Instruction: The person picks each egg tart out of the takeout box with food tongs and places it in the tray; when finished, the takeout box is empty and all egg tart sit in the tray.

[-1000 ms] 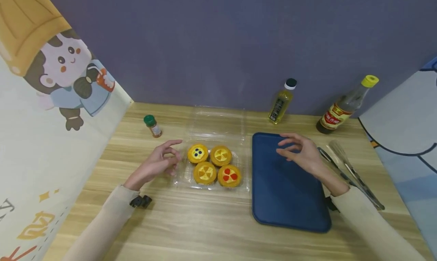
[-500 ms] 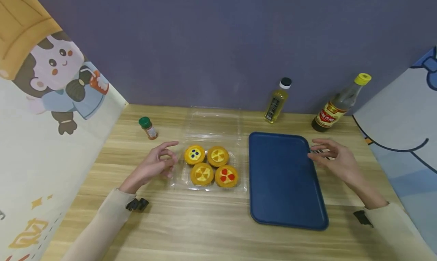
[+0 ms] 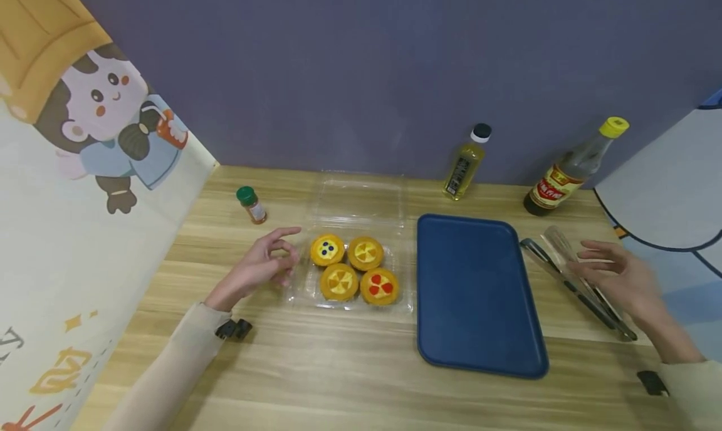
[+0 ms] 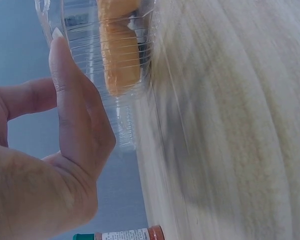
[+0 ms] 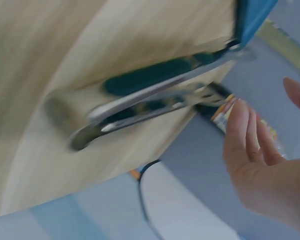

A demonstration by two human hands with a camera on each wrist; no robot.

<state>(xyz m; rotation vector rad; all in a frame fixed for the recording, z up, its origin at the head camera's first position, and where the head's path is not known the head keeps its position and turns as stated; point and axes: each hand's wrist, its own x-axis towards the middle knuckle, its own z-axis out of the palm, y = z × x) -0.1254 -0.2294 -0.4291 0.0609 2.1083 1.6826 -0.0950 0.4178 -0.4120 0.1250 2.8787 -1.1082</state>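
In the head view my left hand (image 3: 255, 271) is at the left side of a clear plastic clamshell box (image 3: 403, 262), its fingers loosely bent. Whether they touch the box I cannot tell. Several round tarts sit inside: a blue-dotted tart (image 3: 327, 250), a red-topped tart (image 3: 380, 286) and tarts with yellow wedges. At the far right, my right hand (image 3: 623, 284) hovers by a pair of metal tongs (image 3: 581, 293), thumb and fingers apart, holding nothing. The right wrist view shows the tongs (image 5: 155, 92) lying on the table, apart from the hand, somewhat blurred.
A dark blue tray (image 3: 479, 293) lies between box and tongs. Behind stand an oil bottle (image 3: 465, 168) and a yellow-capped sauce bottle (image 3: 564, 174). The green-lidded spice jar (image 3: 252, 205) is at the back left. Walls (image 3: 338, 74) bound the back and sides.
My right hand has moved right, from above the blue tray to beside the tongs. My left hand has stayed by the box. The head view has shifted slightly.
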